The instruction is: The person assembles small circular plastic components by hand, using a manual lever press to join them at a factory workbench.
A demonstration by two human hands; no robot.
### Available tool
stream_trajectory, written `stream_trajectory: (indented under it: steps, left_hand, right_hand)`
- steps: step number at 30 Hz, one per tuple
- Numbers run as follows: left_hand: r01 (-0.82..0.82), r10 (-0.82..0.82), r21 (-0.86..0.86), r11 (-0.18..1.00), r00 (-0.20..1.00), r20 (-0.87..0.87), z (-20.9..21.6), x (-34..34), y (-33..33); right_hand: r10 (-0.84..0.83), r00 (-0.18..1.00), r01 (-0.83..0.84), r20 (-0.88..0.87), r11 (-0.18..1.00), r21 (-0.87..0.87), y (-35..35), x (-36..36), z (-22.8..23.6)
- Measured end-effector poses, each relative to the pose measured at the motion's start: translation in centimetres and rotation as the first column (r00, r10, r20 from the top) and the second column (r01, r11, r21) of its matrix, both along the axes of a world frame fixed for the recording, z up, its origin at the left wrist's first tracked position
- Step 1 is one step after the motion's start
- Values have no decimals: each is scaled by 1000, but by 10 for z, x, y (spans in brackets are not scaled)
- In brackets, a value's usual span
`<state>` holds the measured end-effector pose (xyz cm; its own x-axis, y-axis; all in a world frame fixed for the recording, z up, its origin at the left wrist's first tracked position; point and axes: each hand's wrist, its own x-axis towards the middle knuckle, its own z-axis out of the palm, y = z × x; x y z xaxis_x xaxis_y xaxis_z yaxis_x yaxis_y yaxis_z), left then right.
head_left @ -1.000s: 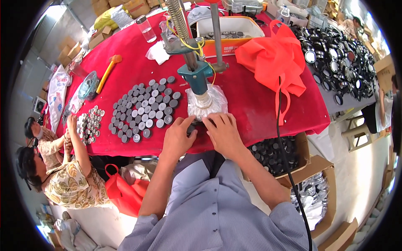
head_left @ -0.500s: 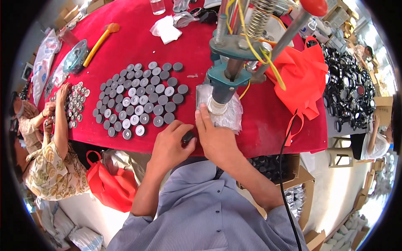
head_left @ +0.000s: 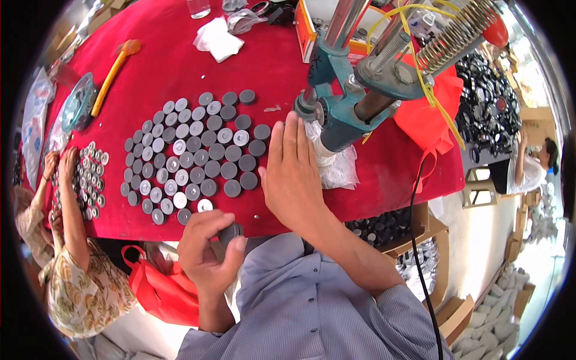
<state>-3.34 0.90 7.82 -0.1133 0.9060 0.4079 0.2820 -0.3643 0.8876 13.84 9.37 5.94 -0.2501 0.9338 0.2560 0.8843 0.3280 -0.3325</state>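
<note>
My left hand [head_left: 207, 255] is at the table's near edge, thumb and fingers closed around a dark grey round cap [head_left: 230, 233]. My right hand [head_left: 296, 189] lies flat, fingers stretched and held together, with fingertips beside the teal lever press [head_left: 342, 114]. Nothing shows in that hand; what is under its palm is hidden. Clear plastic wrap [head_left: 341, 171] lies around the foot of the press. Left of my right hand, many grey round caps [head_left: 212, 169] stand in rows on the red tablecloth [head_left: 156, 51], some with a pale metal centre.
A yellow-handled mallet [head_left: 110, 81] and a teal basket [head_left: 80, 103] lie far left. Co-workers' hands touch small metal rings [head_left: 91, 186] there. A red bag [head_left: 441, 114] sits right of the press, and a black cable [head_left: 414, 240] hangs past the table edge.
My left hand has moved left and nearer my body, away from the right hand, carrying the cap. My right hand has flattened out. The view has shifted, and the press appears more tilted.
</note>
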Motion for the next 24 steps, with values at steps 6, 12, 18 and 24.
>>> stream_trajectory:
  steps: [6, 12, 18, 24]
  left_hand:
    - [35, -33, -28, 999, 996, 87, 0, -19, -23]
    - [-3, 7, -55, 999, 997, 75, 1, -33, -34]
    - [29, -28, -9, 1000, 996, 83, 9, -23, -31]
    - [-24, 17, 26, 999, 966, 258, 19, 9, -18]
  right_hand:
    - [-250, 968, 250, -14, 963, 97, 52, -23, -42]
    - [-1, 852, 31, -524, 998, 50, 40, -21, -33]
    - [-30, 976, 48, -218, 996, 78, 47, -7, -42]
    - [256, 648, -344, -717, 939, 23, 16, 6, -23]
